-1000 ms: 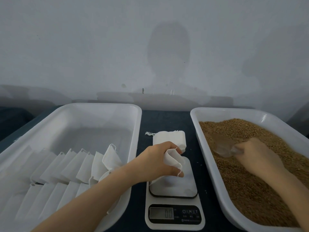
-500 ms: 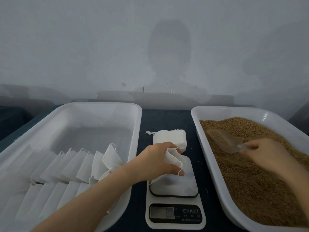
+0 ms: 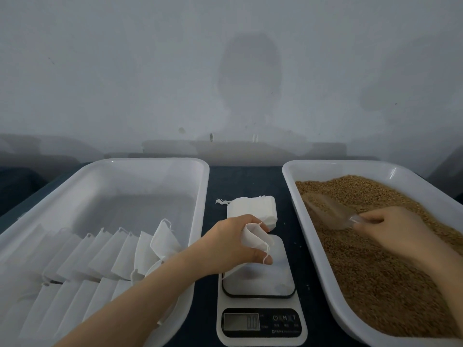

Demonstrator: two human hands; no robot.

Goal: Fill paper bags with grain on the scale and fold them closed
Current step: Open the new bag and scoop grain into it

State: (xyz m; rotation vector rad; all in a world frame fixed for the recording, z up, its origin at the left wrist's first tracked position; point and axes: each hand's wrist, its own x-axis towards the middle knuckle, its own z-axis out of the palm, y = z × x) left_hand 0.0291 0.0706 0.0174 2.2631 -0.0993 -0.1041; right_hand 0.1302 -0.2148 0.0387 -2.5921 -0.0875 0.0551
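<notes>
Gripping the scoop [image 3: 328,211], right hand [image 3: 390,229] sits three o'clock of the bag [image 3: 253,237]; left hand [image 3: 230,246] pinches it open.

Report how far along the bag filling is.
Done: rows of folded bags lie in the left tray. In hand: the left hand holds an empty bag open over the scale; the right hand holds a scoop in the grain. Left: pour, weigh, fold, then the stack of empty bags.
</notes>
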